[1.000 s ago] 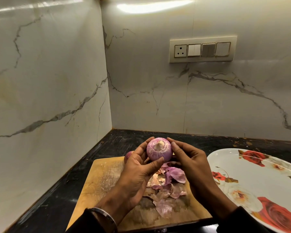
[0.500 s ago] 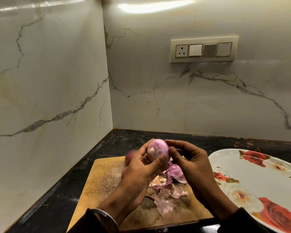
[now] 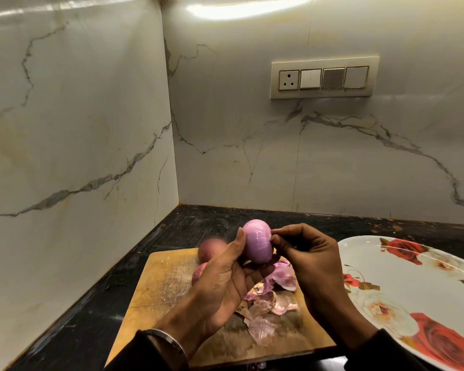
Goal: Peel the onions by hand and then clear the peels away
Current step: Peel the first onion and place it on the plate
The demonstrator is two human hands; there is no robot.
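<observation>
Standing with its long axis near upright above the cutting board (image 3: 169, 287), the peeled onion (image 3: 258, 241) is cradled by the left hand (image 3: 225, 285); the right hand (image 3: 306, 253) pinches at its right flank, peels (image 3: 273, 298) lying directly below and two onions (image 3: 209, 250) behind

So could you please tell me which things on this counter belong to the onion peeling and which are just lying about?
Part of the job:
peeled onion, held in the left hand, right hand picking at it
two unpeeled onions
loose peels
wooden board

Just lying about:
rose-patterned plate
wall socket panel
</observation>
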